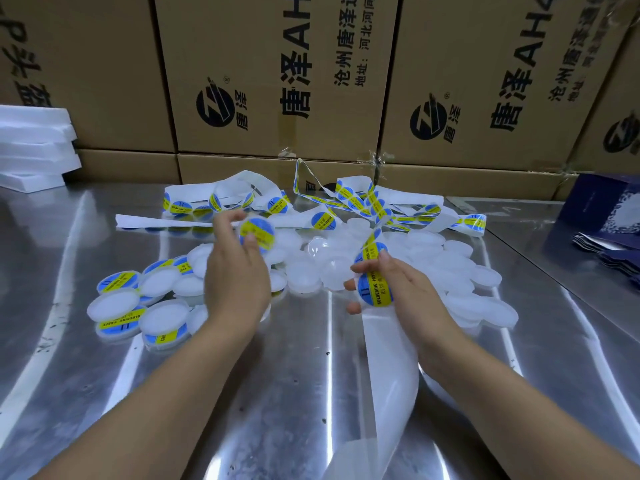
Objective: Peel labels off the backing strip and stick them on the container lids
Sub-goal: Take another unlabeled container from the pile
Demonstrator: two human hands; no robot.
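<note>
My left hand [235,275] holds a white lid with a blue and yellow label [258,232] on it, raised above the table. My right hand [398,282] pinches the white backing strip [388,358] where a round blue and yellow label [375,291] sits. The strip runs up to a tangle of labelled strip [363,199] at the back and hangs down toward me. Several bare white lids [433,258] lie heaped between and right of my hands. Several labelled lids [138,306] lie in a pile at the left.
Everything sits on a shiny metal table [263,393]. Stacked cardboard boxes [277,81] wall off the back. White foam sheets [34,147] are stacked at the back left. Dark blue packets [602,220] lie at the right edge.
</note>
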